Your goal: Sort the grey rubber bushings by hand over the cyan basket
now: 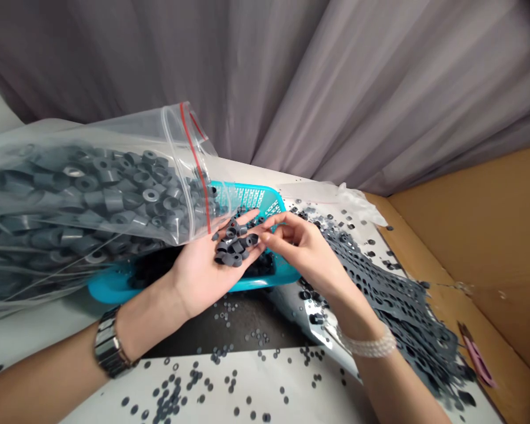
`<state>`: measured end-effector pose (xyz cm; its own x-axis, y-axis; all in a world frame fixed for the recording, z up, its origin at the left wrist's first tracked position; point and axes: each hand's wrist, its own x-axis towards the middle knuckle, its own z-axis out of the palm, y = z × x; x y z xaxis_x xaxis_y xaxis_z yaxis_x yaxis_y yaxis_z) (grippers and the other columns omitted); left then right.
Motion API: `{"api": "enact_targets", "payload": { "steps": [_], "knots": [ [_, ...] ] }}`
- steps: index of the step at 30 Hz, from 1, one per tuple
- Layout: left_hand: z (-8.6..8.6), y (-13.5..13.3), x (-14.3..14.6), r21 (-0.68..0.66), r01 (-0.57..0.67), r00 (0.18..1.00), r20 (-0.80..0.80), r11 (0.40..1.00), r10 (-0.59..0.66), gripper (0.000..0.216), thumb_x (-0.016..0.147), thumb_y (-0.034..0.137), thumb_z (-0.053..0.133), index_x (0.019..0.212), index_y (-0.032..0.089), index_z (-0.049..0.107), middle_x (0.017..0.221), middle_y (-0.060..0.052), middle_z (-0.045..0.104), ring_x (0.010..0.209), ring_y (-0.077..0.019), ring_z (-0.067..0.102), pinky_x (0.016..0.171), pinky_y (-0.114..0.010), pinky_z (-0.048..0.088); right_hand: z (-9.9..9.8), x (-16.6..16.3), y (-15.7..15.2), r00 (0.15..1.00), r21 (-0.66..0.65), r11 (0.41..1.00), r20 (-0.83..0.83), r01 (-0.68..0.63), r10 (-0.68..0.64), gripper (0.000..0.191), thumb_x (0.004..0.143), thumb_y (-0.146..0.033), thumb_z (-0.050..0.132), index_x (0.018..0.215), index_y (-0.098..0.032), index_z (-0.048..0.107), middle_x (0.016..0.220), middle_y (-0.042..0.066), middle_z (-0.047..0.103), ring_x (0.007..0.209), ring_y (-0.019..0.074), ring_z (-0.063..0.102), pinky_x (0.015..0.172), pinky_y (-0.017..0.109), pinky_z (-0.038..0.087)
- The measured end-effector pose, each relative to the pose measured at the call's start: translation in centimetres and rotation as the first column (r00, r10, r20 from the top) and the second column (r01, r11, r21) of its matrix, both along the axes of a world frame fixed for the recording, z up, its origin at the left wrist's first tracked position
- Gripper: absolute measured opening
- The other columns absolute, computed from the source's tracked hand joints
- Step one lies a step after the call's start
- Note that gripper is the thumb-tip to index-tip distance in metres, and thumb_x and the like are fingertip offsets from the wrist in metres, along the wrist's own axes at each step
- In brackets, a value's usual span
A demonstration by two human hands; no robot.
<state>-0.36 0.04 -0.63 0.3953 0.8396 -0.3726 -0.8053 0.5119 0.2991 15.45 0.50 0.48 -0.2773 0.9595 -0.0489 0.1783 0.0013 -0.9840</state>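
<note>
across the whole top of the frame i see a grey-mauve curtain [291, 76] hanging in long soft folds that fan toward the upper right. below it a white table [39, 330] fills the lower left and bottom, and a brown cardboard wall [481, 224] stands along the right edge, slanting to the lower right corner. the light is soft and even, with only faint shadows.

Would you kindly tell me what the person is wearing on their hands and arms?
Both hands are bare, without gloves, and no sleeves show on the forearms. The left hand has a silver metal link watch at its wrist; the right hand has a bracelet of white pearl-like beads in several strands.
</note>
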Motion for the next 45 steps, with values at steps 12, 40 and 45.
{"api": "enact_targets", "payload": {
  "steps": [12,40,45],
  "knots": [
    [-0.5,0.0,-0.2,-0.009,0.001,1.0,0.03,1.0,-0.001,0.045,0.091,0.025,0.035,0.134,0.01,0.04,0.124,-0.013,0.058,0.115,-0.0268,0.053,0.099,-0.045,0.042,-1.0,0.4,0.5,0.917,0.263,0.965,0.39,-0.022,-0.086,0.021,0.085,-0.033,0.053,0.093,-0.017,0.064,0.061,-0.002,0.049,0.056,0.0102,0.041,0.053,0.024,0.032],
    [-0.3,-0.1,-0.2,0.015,0.067,0.994,0.091,0.998,-0.068,0.046,0.092,0.028,0.032,0.127,0.003,0.048,0.125,-0.022,0.055,0.119,-0.0294,0.049,0.098,-0.039,0.044,-0.1,1.8,1.1,0.749,-0.444,0.857,-0.654,-0.261,-0.11,0.013,0.08,-0.024,0.064,0.076,-0.016,0.055,0.055,-0.009,0.03,0.043,0.0034,0.012,0.034,0.014,0.014],
    [-0.5,0.0,-0.1,0.013,0.075,0.992,0.099,0.997,-0.076,0.046,0.092,0.028,0.033,0.128,0.004,0.047,0.129,-0.022,0.052,0.12,-0.0293,0.047,0.099,-0.039,0.043,-0.1,1.7,1.1,0.67,-0.458,0.83,-0.728,-0.317,-0.145,0.01,0.084,-0.021,0.058,0.077,-0.015,0.053,0.056,-0.008,0.033,0.042,0.0033,0.015,0.034,0.013,0.017]
  ]
}}
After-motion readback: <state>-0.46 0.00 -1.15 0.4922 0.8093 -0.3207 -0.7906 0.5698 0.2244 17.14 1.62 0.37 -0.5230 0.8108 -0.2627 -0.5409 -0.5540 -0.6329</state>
